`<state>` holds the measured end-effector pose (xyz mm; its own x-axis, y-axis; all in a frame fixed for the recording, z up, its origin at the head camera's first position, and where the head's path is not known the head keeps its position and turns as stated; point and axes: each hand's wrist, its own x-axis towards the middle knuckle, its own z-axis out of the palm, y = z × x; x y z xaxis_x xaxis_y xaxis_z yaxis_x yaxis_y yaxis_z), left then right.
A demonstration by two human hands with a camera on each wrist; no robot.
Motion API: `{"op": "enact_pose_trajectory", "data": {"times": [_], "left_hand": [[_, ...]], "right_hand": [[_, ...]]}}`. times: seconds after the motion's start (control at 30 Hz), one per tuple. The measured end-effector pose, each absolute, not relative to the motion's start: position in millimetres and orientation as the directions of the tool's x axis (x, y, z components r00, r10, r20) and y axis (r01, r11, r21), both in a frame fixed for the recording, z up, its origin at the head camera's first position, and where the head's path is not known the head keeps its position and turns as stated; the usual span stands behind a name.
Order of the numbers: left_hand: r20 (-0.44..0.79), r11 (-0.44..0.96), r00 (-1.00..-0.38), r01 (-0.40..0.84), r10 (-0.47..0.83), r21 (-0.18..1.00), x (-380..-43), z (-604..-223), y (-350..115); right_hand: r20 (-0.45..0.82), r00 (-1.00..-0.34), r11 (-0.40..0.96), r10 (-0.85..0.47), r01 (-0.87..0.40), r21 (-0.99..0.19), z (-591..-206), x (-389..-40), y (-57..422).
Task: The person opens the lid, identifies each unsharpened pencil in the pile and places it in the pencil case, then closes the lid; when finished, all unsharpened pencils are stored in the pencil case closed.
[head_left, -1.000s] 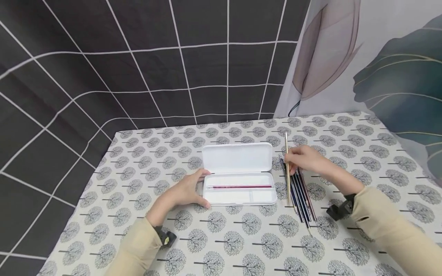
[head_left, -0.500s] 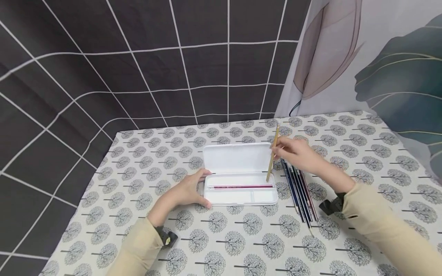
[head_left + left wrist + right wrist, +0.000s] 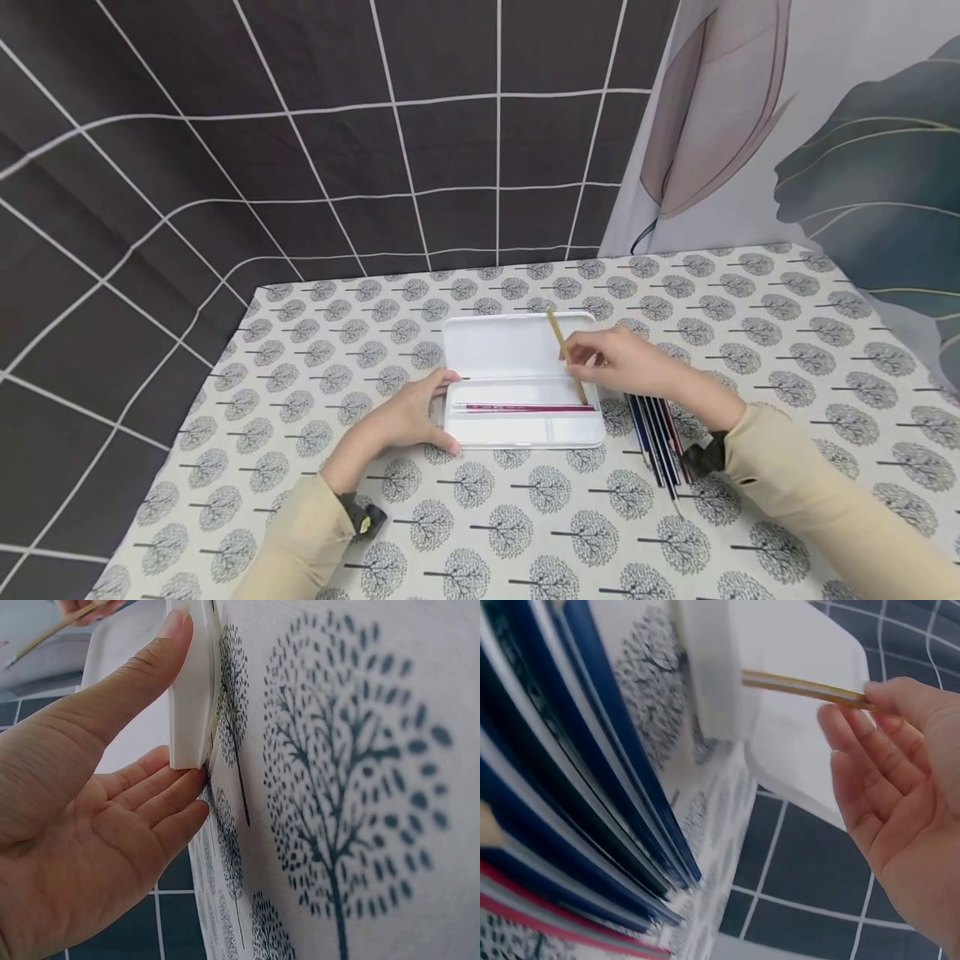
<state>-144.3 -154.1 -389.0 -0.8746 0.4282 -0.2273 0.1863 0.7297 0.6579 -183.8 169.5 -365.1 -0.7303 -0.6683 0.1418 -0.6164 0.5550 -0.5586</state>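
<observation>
Your right hand (image 3: 618, 360) pinches a yellow pencil (image 3: 802, 687), tilted over the open white case (image 3: 498, 427) at the head view's centre, where a red pencil (image 3: 525, 408) lies. Your left hand (image 3: 411, 410), spread, touches the case's left end; dark pencils (image 3: 657, 437) lie right of centre.

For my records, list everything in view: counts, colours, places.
Case: one, white, centre, lid open
Inner pencil: one, red, in case
Held pencil: one, golden, tilted over case
Loose pencils: several, mostly dark, right of case
Tablecloth: one, white and grey, under case
Grid backdrop: one, black and white, behind
Leaf backdrop: one, multicoloured, back right
Sleeves: two, beige, foreground
Wrist devices: two, black, at sleeves' ends
Left hand: one, bare, around case's left end
Right hand: one, bare, held pencil in grip
</observation>
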Motion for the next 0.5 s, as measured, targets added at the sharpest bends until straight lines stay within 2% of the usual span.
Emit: {"op": "enact_pose_trajectory", "data": {"times": [0.23, 0.5], "left_hand": [[-0.224, 0.734, -0.874, 0.196, 0.432, 0.65, -144.8, -388.4, -154.7], [-0.237, 0.722, -0.872, 0.173, 0.429, 0.67, -144.3, -386.0, -153.6]], "right_hand": [[0.098, -0.689, 0.571, -0.718, -0.663, -0.485, -373.2, -183.4, 157.0], [0.053, -0.609, 0.545, -0.792, -0.742, -0.39, -385.1, -181.8, 148.2]]}}
